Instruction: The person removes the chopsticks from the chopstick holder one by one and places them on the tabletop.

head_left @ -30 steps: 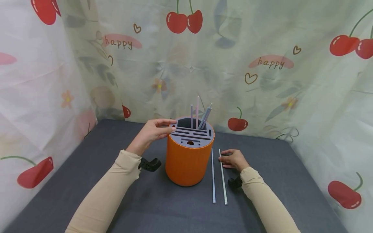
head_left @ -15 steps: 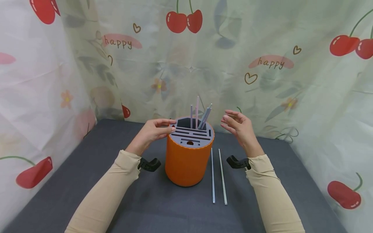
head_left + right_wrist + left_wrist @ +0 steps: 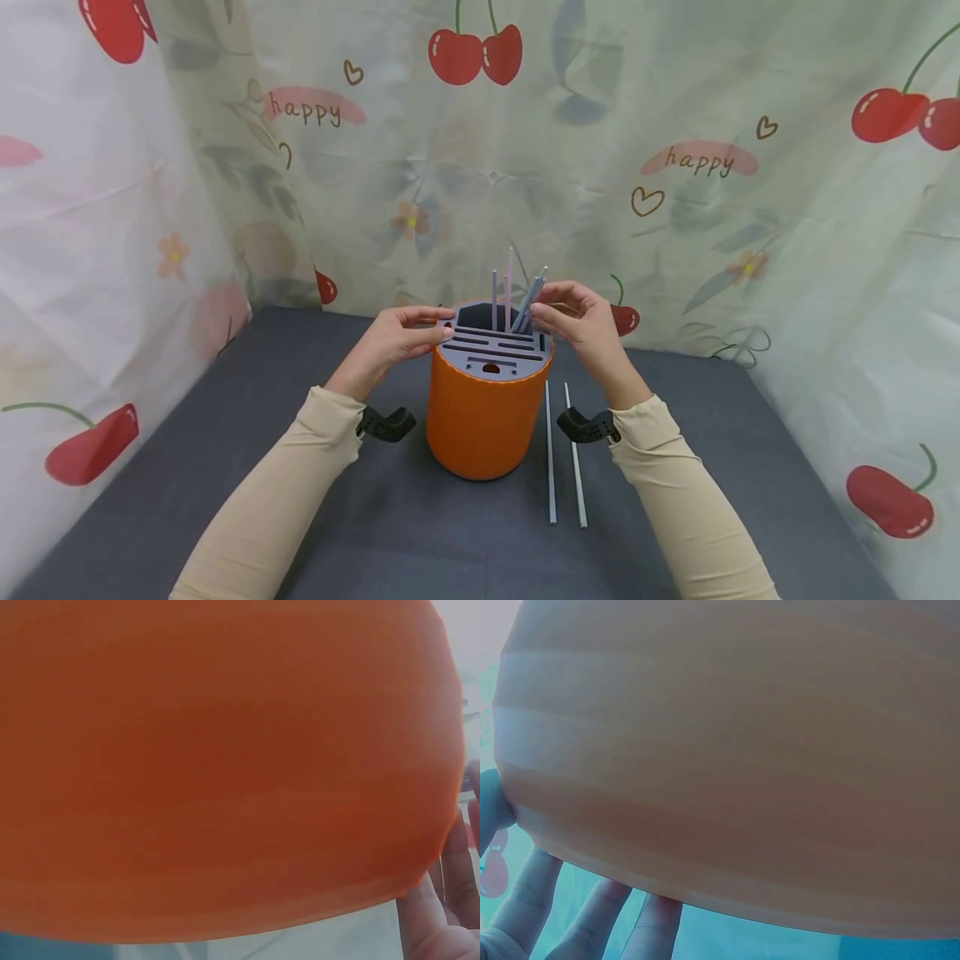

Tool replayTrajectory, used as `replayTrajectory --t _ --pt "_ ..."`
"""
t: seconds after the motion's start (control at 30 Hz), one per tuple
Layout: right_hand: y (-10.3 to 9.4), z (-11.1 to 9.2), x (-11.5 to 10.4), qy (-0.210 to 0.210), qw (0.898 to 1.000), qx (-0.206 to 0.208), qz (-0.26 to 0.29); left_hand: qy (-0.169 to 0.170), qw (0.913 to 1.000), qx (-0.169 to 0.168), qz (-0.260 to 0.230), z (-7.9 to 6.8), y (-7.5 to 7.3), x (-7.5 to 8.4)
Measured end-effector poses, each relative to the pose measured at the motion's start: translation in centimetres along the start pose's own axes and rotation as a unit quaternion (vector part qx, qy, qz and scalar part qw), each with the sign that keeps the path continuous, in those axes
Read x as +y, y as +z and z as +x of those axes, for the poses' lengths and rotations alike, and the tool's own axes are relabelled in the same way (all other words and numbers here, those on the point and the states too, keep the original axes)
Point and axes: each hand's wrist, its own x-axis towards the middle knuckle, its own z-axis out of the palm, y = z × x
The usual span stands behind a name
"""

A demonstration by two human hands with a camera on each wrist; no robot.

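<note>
An orange round knife block (image 3: 480, 417) with a grey slotted top (image 3: 498, 342) stands upright on the table. My left hand (image 3: 393, 340) grips its left rim, thumb on the top. In the left wrist view, several fingertips (image 3: 660, 922) touch the block's side. Several pastel chopsticks (image 3: 507, 287) stand in the large rear opening. At the right rim my right hand (image 3: 588, 329) pinches the bluish leaning chopsticks (image 3: 528, 300) between thumb and fingers. The orange wall fills most of the right wrist view, with right-hand fingers (image 3: 459, 877) at its edge.
Two loose chopsticks, one bluish (image 3: 551, 467) and one silvery (image 3: 579, 492), lie side by side on the dark table (image 3: 420, 550) right of the block. A cherry-print curtain (image 3: 375, 167) hangs behind and at both sides.
My right hand rises from beside the silvery chopstick on the table, without it, then moves left to the bluish chopsticks in the block. My left hand stays on the rim.
</note>
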Motion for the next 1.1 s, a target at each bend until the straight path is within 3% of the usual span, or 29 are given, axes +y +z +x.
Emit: replayTrajectory --t 0.2,0.47,0.67,0.8,0.9,1.03,1.1 --pt "0.1 0.0 0.2 -0.006 0.999 0.003 -0.041 -0.004 1.0000 0.005 0.002 0.0 0.1 0.0" --pt "0.3 -0.1 0.0 -0.024 0.998 -0.006 -0.051 -0.006 1.0000 0.007 0.004 0.1 0.1 -0.1" --pt "-0.1 0.4 -2.5 -0.101 0.995 0.003 -0.003 -0.005 0.9999 0.007 0.005 0.0 0.1 0.0" --pt "-0.9 1.1 -5.8 -0.173 0.983 0.027 0.055 0.000 1.0000 0.005 0.004 -0.1 0.1 0.0" --pt "-2.0 1.7 -8.5 -0.219 0.969 0.067 0.090 0.002 1.0000 0.006 0.001 -0.1 0.0 0.1" --pt "-4.3 2.0 -11.7 -0.242 0.948 0.130 0.160 -0.002 1.0000 0.007 -0.002 -0.1 0.0 0.2" --pt "-5.7 1.9 -12.4 -0.233 0.943 0.153 0.180 -0.003 1.0000 0.006 -0.001 0.0 0.1 0.2"
